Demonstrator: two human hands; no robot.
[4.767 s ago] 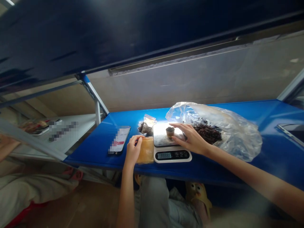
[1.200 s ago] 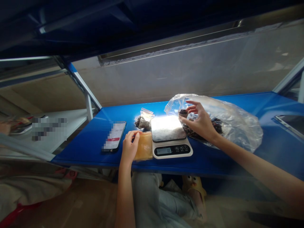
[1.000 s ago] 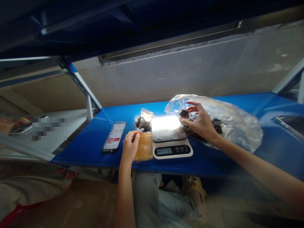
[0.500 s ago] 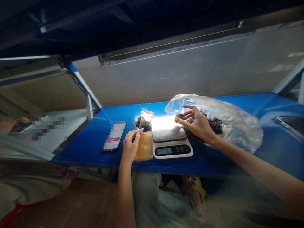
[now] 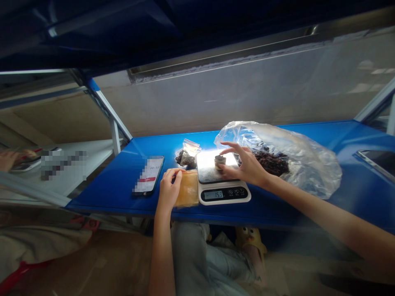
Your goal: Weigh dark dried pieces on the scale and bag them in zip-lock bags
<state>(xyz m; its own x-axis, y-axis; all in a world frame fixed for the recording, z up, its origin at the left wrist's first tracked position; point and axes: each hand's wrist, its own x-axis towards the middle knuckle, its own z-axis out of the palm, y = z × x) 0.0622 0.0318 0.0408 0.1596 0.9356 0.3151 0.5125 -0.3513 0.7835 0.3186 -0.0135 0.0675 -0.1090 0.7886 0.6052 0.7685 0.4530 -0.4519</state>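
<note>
My right hand [image 5: 245,167] is over the platform of a white digital kitchen scale [image 5: 224,195], its fingers spread on either side of a small cup [image 5: 220,161] heaped with dark dried pieces. The cup stands on the platform, and the scale's display [image 5: 213,194] shows the digits 153. My left hand [image 5: 169,190] pinches the top edge of a flat orange-yellow bag [image 5: 189,191] lying on the table, left of the scale. Behind my right hand, a large clear plastic bag [image 5: 311,168] lies open around a heap of dark dried pieces [image 5: 271,162].
A small zip bag [image 5: 188,158] with dark pieces stands behind the scale. A smartphone [image 5: 148,175] showing a timer lies left of my left hand. All this sits on a blue table [image 5: 105,199]. Another person's hand [image 5: 9,159] shows at far left.
The small cup has gone from my right hand's fingers above the clear bag to standing on the scale platform. The display has changed from 18 to 153. My left hand has not moved.
</note>
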